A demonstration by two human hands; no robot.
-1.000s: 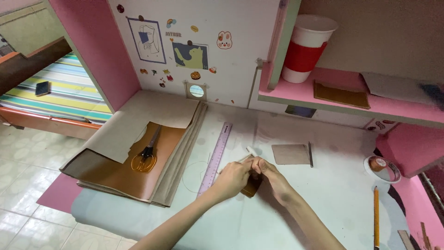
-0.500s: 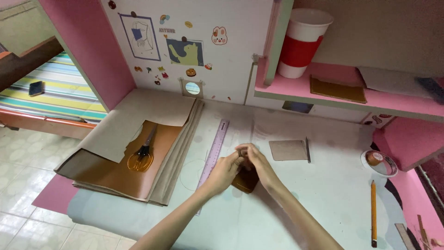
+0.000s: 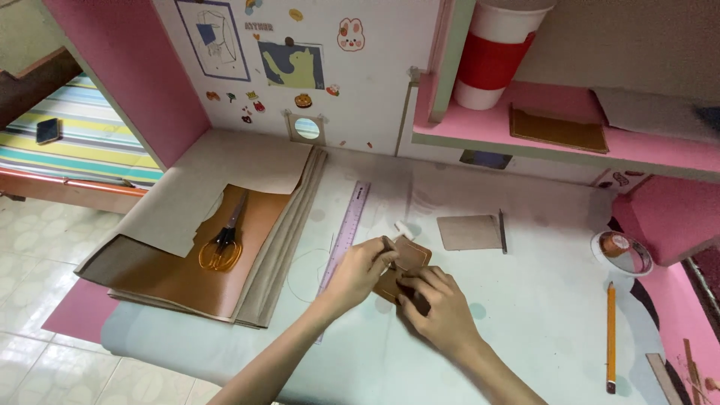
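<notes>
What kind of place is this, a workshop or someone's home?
Probably a home craft desk in a bedroom. Both hands, left hand and right hand, press a small brown leather piece on the table, with scissors on leather sheets, a ruler, and a striped bed alongside.

On the white back wall above the worktop hang a tall line-drawing poster (image 3: 212,39) with a blue patch and dark border and, to its right, a squarish blue picture (image 3: 292,65) with a pale yellow shape, with small cartoon stickers (image 3: 349,34) around them in white, pink, orange and red. A small dark label (image 3: 486,159) sits under the pink shelf (image 3: 525,142). Far left, a dark phone screen (image 3: 48,130) lies on the striped bed (image 3: 82,142).
</notes>
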